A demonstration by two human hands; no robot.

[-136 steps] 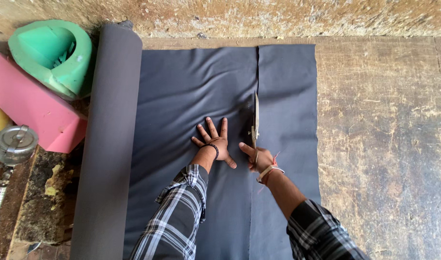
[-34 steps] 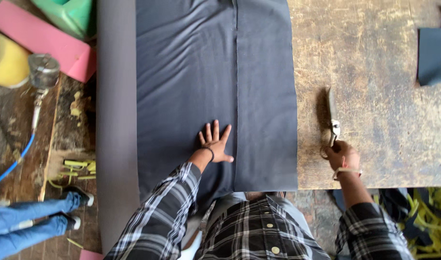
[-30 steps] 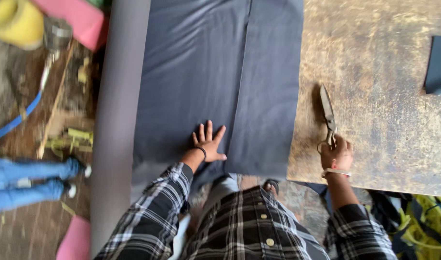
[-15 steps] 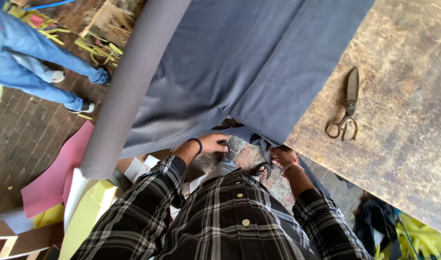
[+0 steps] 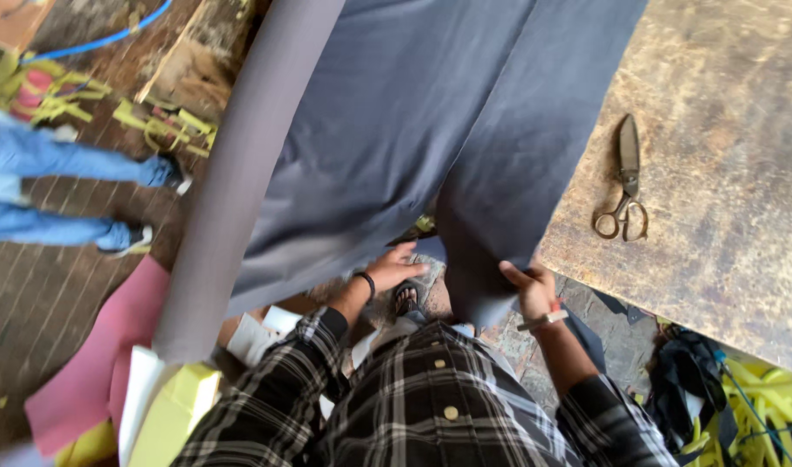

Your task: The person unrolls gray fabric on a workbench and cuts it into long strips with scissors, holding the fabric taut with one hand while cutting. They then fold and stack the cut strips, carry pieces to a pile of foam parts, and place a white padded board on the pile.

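Head view: fingers of the right hand [image 5: 532,290] pinch the hanging edge of the narrow cut strip of dark grey fabric [image 5: 508,164] at the worktop's near edge. Fingers of the left hand [image 5: 394,268] curl at the lower edge of the wider fabric panel [image 5: 370,147]; whether they grip it cannot be told. Scissors [image 5: 623,186] lie closed on the bare wooden worktop [image 5: 724,138], just beside the strip and apart from both hands. Beyond the panel, on its far side from the scissors, lies the grey roll [image 5: 240,173].

Bystander's jeans-clad legs [image 5: 59,195] cut off at left edge; grey fabric roll [image 5: 240,173] and worktop [image 5: 724,199] cropped at top edge.
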